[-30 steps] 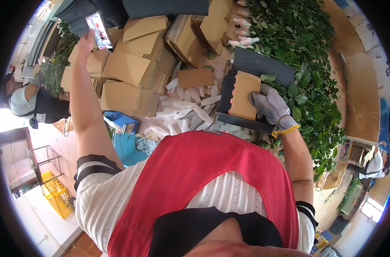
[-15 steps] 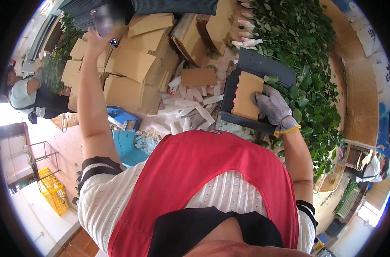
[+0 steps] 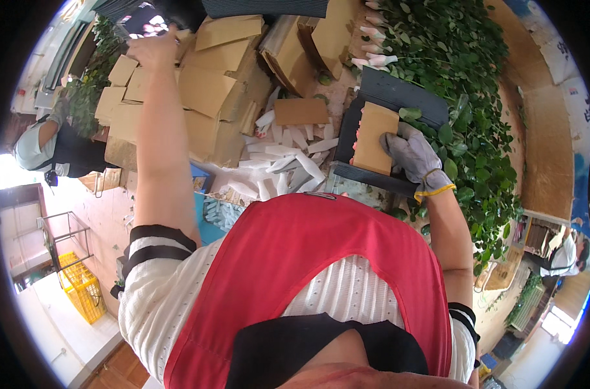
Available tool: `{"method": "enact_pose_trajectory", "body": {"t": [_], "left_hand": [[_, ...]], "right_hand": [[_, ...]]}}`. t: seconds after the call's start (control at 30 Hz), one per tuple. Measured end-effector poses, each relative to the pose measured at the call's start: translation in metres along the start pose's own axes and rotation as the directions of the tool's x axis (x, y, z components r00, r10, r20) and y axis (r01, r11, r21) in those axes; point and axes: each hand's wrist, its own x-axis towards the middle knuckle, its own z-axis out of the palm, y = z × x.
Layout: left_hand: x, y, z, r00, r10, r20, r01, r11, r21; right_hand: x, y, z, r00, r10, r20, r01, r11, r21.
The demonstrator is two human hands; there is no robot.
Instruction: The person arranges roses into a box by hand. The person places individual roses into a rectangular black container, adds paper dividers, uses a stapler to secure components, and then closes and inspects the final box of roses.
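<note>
Far out at the upper left, my bare left hand grips a smartphone with a lit screen. My right hand, in a grey work glove with a yellow cuff, is closed on the edge of a tan cardboard piece. That piece lies over pink flower heads, of which only a thin row shows along its left edge. Under them is a dark corrugated sheet, with one flap standing up behind. Green leaves come out beside the glove. The gloved fingertips rest on top of the cardboard; the rest are partly hidden.
Stacked cardboard sheets fill the table's left side. White foam sleeves lie loose in the middle, near a small cardboard piece. A heap of leafy stems covers the right. Another person stands at far left, by a yellow crate.
My left hand has turned and shifted slightly right with the phone, whose screen now shows lit. The left forearm has swung right. My right hand has stayed on the cardboard.
</note>
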Motion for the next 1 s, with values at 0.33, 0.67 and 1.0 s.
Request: {"method": "enact_pose_trajectory", "body": {"t": [0.33, 0.67, 1.0], "left_hand": [[-0.015, 0.009, -0.004, 0.992, -0.045, 0.12, 0.051, 0.997, -0.055], [-0.03, 0.025, -0.014, 0.988, -0.048, 0.147, 0.061, 0.994, -0.086], [-0.004, 0.001, 0.036, 0.964, 0.218, 0.15, -0.254, 0.923, 0.288]], "right_hand": [[0.001, 0.003, -0.003, 1.0, 0.01, -0.017, -0.009, 1.0, 0.025], [0.001, 0.001, -0.002, 1.0, 0.014, -0.015, -0.014, 1.0, 0.026], [-0.002, 0.007, -0.003, 0.998, 0.032, -0.047, -0.028, 0.997, 0.078]]}}
